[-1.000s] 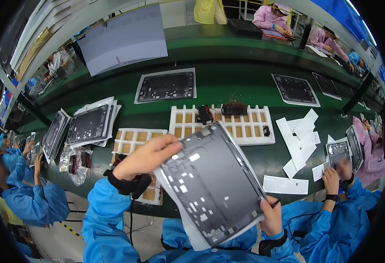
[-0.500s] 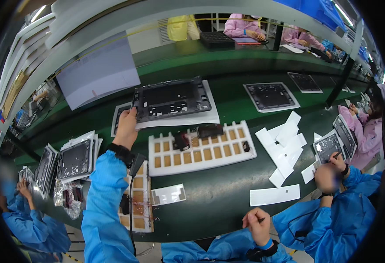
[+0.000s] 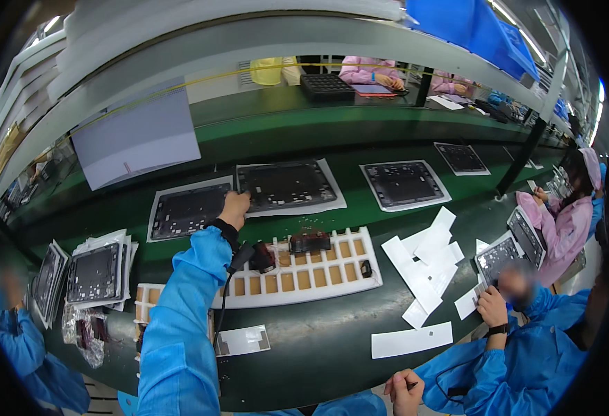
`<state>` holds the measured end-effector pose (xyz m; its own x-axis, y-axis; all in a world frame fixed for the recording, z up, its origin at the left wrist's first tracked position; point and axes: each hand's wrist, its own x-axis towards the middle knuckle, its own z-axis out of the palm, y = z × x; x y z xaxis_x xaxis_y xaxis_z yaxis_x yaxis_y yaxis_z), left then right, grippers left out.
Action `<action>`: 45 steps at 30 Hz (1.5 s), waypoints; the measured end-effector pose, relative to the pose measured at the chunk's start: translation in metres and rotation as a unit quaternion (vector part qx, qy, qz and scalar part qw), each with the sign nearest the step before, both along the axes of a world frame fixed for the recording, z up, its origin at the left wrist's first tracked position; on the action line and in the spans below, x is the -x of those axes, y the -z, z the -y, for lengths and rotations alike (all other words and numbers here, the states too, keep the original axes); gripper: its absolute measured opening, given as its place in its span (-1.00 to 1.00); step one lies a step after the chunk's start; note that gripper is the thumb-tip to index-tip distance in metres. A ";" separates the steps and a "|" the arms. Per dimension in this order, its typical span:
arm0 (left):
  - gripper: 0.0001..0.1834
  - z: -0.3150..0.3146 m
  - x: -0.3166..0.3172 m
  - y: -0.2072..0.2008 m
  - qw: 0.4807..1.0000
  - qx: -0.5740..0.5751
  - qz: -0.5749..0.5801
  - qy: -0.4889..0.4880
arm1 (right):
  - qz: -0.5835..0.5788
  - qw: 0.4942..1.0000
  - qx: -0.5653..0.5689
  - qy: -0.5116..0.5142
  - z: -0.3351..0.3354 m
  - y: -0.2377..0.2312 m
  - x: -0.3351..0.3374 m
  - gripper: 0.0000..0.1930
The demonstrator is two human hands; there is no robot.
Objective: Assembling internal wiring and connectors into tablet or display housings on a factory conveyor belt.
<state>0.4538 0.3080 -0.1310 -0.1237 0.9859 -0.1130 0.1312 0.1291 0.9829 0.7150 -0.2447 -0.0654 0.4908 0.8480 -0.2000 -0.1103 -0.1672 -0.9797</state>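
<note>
A black tablet housing (image 3: pixel 287 186), dotted with small pale pads, rests on a white sheet on the green belt. At its near left corner my left hand (image 3: pixel 236 208) is closed on the edge, arm stretched forward. Just left of that hand lies a second black tablet housing (image 3: pixel 190 210) on its own sheet, partly covered by my fingers. My right hand (image 3: pixel 405 392) is curled low by the bench's front edge, a small dark thing I cannot make out showing between its fingers. A white foam tray (image 3: pixel 297 297) with dark coiled parts (image 3: pixel 309 242) sits below the belt.
White strips (image 3: pixel 426 260) lie loosely piled to the right. Stacked housings (image 3: pixel 96 272) and a clear plastic bag (image 3: pixel 86 336) are at left. Another foam tray (image 3: pixel 148 295) is partly behind my left sleeve. A grey rail (image 3: pixel 249 43) crosses overhead. Co-workers sit on both sides.
The housing in my left hand has gone from raised and tilted to flat on its sheet on the belt. My right hand stays low, and the whole view has shifted.
</note>
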 end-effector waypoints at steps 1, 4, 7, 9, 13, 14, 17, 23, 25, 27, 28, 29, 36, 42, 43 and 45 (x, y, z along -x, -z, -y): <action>-0.74 -0.004 0.024 -0.001 1.000 -0.002 -0.010 0.022 | -0.005 1.000 0.000 -0.014 -0.004 0.001 0.003 -0.78; -0.71 0.022 0.063 -0.054 0.987 0.124 -0.033 0.095 | -0.034 0.999 0.007 -0.031 -0.013 0.003 0.007 -0.75; -0.59 0.050 0.126 -0.096 0.825 -0.222 -0.427 0.296 | -0.006 0.997 0.050 -0.058 -0.020 -0.009 0.010 -0.74; -0.67 0.050 0.183 -0.097 0.965 -0.141 -0.155 0.159 | -0.002 0.996 0.032 -0.078 -0.026 -0.007 0.016 -0.74; -0.66 0.035 0.260 -0.078 0.847 0.021 -0.525 0.077 | -0.002 0.996 0.041 -0.082 -0.028 0.010 0.021 -0.72; -0.62 0.029 0.302 -0.052 0.822 0.033 -0.568 0.013 | -0.015 0.995 0.031 -0.095 -0.030 0.013 0.025 -0.73; -0.55 0.045 0.287 -0.034 0.772 0.084 -0.627 0.063 | -0.001 0.993 0.045 -0.110 -0.034 0.010 0.031 -0.74; -0.57 0.059 0.278 -0.042 0.758 0.057 -0.648 0.040 | 0.012 0.994 0.041 -0.104 -0.033 0.006 0.037 -0.75; -0.63 0.046 0.285 -0.036 0.782 0.070 -0.619 -0.029 | 0.013 0.994 0.048 -0.101 -0.029 -0.002 0.035 -0.74; -0.61 0.038 0.290 -0.022 0.778 0.069 -0.615 -0.109 | 0.012 0.995 0.048 -0.091 -0.029 -0.008 0.036 -0.74; -0.58 0.037 0.288 -0.020 0.762 0.077 -0.628 -0.135 | 0.015 0.994 0.051 -0.098 -0.028 -0.013 0.039 -0.75; -0.58 0.038 0.293 -0.021 0.762 0.077 -0.628 -0.140 | 0.018 0.993 0.054 -0.105 -0.029 -0.016 0.040 -0.75; -0.68 0.040 0.291 -0.022 0.771 0.141 -0.617 -0.076 | 0.033 0.994 0.056 -0.091 -0.024 -0.008 0.036 -0.75; -0.64 0.060 0.276 -0.042 0.825 0.027 -0.538 -0.173 | 0.025 0.991 0.052 -0.118 -0.028 -0.006 0.039 -0.75; -0.60 0.063 0.285 -0.046 0.847 0.011 -0.499 -0.182 | 0.006 0.991 0.053 -0.123 -0.029 -0.004 0.040 -0.75; -0.54 0.070 0.300 -0.053 0.859 -0.020 -0.476 -0.187 | -0.002 0.989 0.051 -0.140 -0.031 -0.002 0.042 -0.75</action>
